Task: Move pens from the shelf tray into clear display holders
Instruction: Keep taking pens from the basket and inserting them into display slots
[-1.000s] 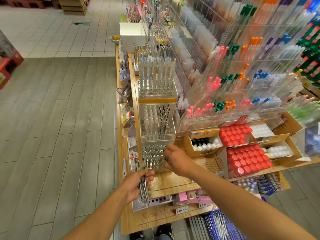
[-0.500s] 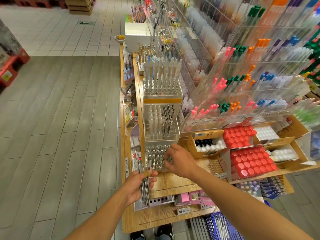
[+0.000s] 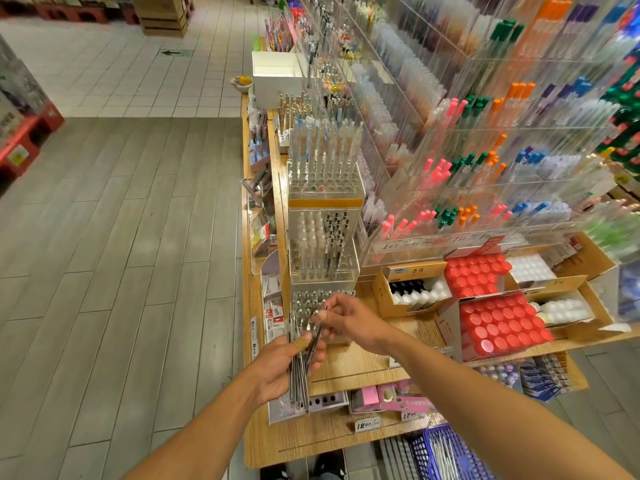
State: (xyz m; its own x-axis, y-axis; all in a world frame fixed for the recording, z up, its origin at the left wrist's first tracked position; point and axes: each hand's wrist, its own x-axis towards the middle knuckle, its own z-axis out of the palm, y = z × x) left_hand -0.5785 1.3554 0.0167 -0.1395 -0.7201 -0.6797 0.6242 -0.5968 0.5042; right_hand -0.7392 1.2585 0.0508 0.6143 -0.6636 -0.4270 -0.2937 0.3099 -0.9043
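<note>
My left hand (image 3: 280,367) grips a bundle of several dark pens (image 3: 298,382) that point down over the wooden shelf edge. My right hand (image 3: 348,318) pinches the top of one dark pen (image 3: 317,336) whose lower end still lies among the bundle. Just behind both hands stands the lowest clear display holder (image 3: 313,303), filled with several silver-tipped pens. Two more clear holders rise behind it: a middle holder (image 3: 323,247) with clear and black pens and a top holder (image 3: 325,161) with pale pens.
The wooden shelf (image 3: 363,362) carries cardboard boxes of red-capped bottles (image 3: 498,323) and white bottles (image 3: 415,292) on the right. Tall acrylic racks of coloured pens (image 3: 485,150) fill the right side. A blue basket (image 3: 446,455) sits below. Grey floor lies to the left.
My right hand has drawn back from the lowest holder to the bundle and now pinches one pen there. My left hand has lifted the bundle slightly.
</note>
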